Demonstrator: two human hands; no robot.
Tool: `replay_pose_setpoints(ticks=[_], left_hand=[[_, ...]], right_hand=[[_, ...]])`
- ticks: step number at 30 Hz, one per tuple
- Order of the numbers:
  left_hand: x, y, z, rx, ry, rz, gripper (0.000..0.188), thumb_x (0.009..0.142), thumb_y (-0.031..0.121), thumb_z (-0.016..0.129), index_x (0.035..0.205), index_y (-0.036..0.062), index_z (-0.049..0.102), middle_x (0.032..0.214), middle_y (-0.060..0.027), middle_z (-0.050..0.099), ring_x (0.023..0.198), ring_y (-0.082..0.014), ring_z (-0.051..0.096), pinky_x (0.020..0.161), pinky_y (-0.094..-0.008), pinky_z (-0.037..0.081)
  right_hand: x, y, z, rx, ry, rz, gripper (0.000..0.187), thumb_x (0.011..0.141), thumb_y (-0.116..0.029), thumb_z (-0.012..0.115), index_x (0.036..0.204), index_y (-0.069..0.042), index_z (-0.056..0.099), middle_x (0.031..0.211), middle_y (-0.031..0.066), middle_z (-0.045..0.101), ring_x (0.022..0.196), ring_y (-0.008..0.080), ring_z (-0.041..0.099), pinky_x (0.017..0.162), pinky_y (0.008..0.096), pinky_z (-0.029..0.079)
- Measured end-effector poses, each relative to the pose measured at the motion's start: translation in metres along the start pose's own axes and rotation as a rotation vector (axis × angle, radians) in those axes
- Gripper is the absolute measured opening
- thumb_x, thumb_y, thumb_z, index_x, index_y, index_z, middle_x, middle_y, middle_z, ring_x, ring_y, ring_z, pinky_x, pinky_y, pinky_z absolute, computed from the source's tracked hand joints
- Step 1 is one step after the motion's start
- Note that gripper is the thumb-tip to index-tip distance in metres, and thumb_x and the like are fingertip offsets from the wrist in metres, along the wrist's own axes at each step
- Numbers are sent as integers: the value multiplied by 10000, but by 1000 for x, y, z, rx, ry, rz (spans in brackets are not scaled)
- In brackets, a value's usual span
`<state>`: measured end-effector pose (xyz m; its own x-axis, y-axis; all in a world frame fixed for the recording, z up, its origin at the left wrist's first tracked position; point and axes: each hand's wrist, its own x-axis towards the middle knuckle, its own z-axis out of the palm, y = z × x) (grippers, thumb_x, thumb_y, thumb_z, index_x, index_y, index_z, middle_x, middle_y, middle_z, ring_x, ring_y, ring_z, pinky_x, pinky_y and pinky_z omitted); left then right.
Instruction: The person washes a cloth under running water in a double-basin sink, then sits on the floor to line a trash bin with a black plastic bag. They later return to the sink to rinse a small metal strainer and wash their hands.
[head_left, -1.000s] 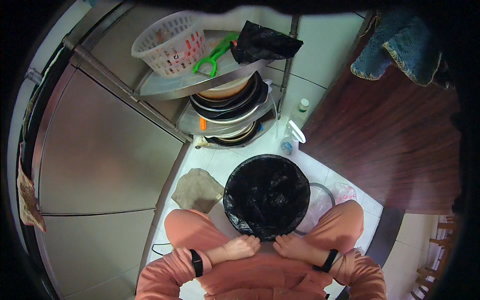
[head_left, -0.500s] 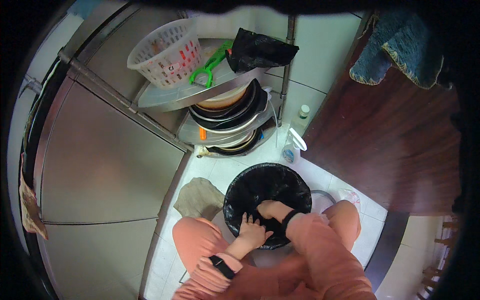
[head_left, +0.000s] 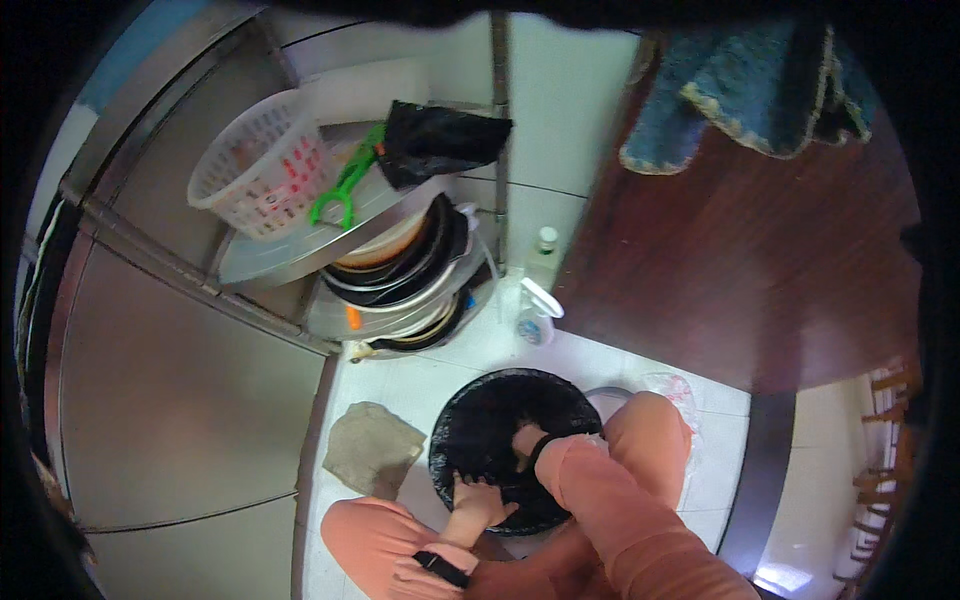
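Between my knees stands a round bin (head_left: 470, 400) lined with a black plastic bag, its edge folded over the rim. My left hand (head_left: 480, 503) rests on the near left part of the liner, with its fingers spread and the thumb stretched toward the middle. Down inside the bin reaches my right hand (head_left: 525, 440). Its fingers are hard to see against the dark plastic, so I cannot tell whether they hold anything. Left of the bin a beige-grey cloth (head_left: 372, 450) lies on the floor.
Beyond the bin are a spray bottle (head_left: 536, 315) and a clear bottle with a pale cap (head_left: 544, 250). A corner rack (head_left: 290, 262) at the far left bears pans (head_left: 400, 275), a white basket (head_left: 262, 170), a green peeler (head_left: 345, 195) and a black bag (head_left: 440, 145). Right stands a dark wooden panel (head_left: 740, 260).
The view has swung, so the rack and bottles sit farther left and lower in it. Both hands keep nearly the same places at the bin.
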<state>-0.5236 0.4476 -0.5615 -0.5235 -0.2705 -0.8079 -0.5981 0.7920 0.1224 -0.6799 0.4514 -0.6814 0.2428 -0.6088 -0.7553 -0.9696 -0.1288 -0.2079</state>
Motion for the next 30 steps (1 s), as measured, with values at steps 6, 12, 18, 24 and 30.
replay_pose_setpoints(ticks=[6, 12, 18, 24, 30], left_hand=[[-33, 4, 4, -184, 670, 433, 274, 885, 280, 522, 1066, 94, 612, 1105, -105, 615, 992, -256, 595, 947, -476, 398], [-65, 34, 5, 32, 696, 561, 509, 805, 238, 579, 1296, 137, 490, 1179, -89, 582, 1037, -237, 573, 963, -422, 397], [-53, 46, -6, -18, 704, 514, 627, 731, 129, 566, 1347, 175, 458, 1173, -55, 601, 1055, -226, 579, 986, -415, 391], [-37, 41, -28, 155, 795, 446, 637, 728, 172, 645, 1335, 117, 461, 1228, -101, 561, 1116, -247, 540, 1016, -461, 343], [-24, 42, -20, -18, 856, 402, 512, 742, 235, 649, 1215, 67, 546, 1039, -86, 619, 942, -233, 590, 914, -402, 432]], right_hand=[[-119, 4, -91, 243, -49, -143, 384, 831, -283, 626, 1130, -41, 619, 1077, 162, 641, 1012, 323, 604, 859, 388, 485], [-315, 139, -18, 1283, 1039, -9, 221, 859, -76, 610, 1074, -24, 613, 1060, 70, 638, 914, 141, 611, 809, 270, 485], [-296, 197, 267, 1185, 783, 1419, 999, 638, -386, 825, 1313, 97, 269, 1285, 269, 448, 1202, 348, 452, 988, 423, 380], [-220, 146, 395, 2109, 792, 1691, 1221, 638, -418, 816, 1420, 82, 24, 1419, 207, 308, 1280, 327, 346, 1057, 421, 261], [-222, 165, 379, 2071, 1181, 1077, 222, 835, -288, 648, 818, -67, 636, 801, 55, 629, 685, 143, 534, 580, 302, 392]])
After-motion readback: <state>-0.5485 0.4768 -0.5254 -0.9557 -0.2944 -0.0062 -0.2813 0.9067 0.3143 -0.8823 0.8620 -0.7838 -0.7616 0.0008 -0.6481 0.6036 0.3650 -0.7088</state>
